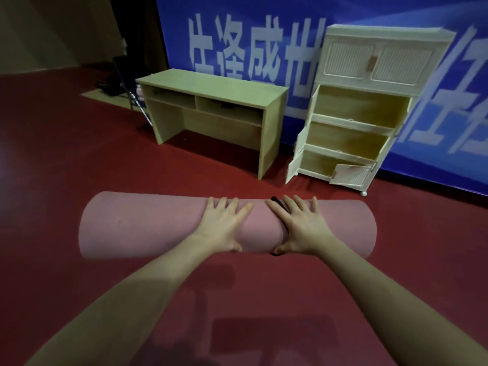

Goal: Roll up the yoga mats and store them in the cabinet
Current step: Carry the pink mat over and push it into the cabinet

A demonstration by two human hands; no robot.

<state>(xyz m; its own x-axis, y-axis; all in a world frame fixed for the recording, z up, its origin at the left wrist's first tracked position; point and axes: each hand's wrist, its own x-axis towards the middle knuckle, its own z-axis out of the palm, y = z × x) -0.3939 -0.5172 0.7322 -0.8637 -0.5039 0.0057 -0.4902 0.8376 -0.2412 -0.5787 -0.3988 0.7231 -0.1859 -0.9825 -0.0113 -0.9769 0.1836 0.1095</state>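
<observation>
Reaching forward with both forearms stretched out, the left hand and the right hand lie palm-down on top of the rolled pink mat, side by side near its middle. Fingers on both are spread and straight, pressing the roll, with thumbs tucked against its near side. A black strap circles the mat just beside the right hand. The roll lies on the red floor, well apart from the open cabinet beside a desk
</observation>
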